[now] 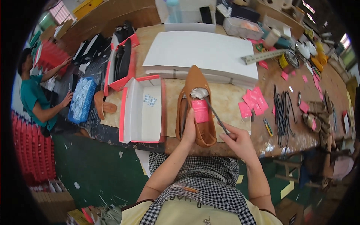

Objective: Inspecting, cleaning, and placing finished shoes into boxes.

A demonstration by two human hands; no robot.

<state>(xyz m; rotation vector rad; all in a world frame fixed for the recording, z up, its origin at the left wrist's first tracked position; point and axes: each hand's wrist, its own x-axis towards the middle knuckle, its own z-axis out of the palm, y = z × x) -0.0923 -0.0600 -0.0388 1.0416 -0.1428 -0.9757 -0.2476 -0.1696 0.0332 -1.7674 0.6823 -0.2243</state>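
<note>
The left hand (188, 127) is gripping the near side of a tan pointed shoe (196, 107), thumb inside the opening and fingers curled around the outer wall, so the shoe is being pinned against the pale work board. The right hand (237, 139), just right of the shoe's heel, is pinching a thin dark rod (215, 116) between closed fingertips; the rod is slanting up and left into the shoe, where a pink card (201, 110) and a wad of white tissue (198, 92) are sitting.

In my judgement the risks are small but real. If the rod is being pushed too hard it could be scratching the lining or tearing the tissue. The card could be sliding out of place should the left hand's hold loosen, and the shoe, lying close to the table's near edge, could be tipping toward the lap.

Just left of the shoe an open red and white shoebox (143, 110) is lying with only a small slip of paper visible inside. Farther left of the shoe and beyond that box, a second red box (120, 64) is holding dark shoes. Well left of the shoe, a blue crate (82, 98) is filled with small white packets, beside another person's hand. Beyond the shoe's toe a stack of white board sheets (202, 52) is resting.
</note>
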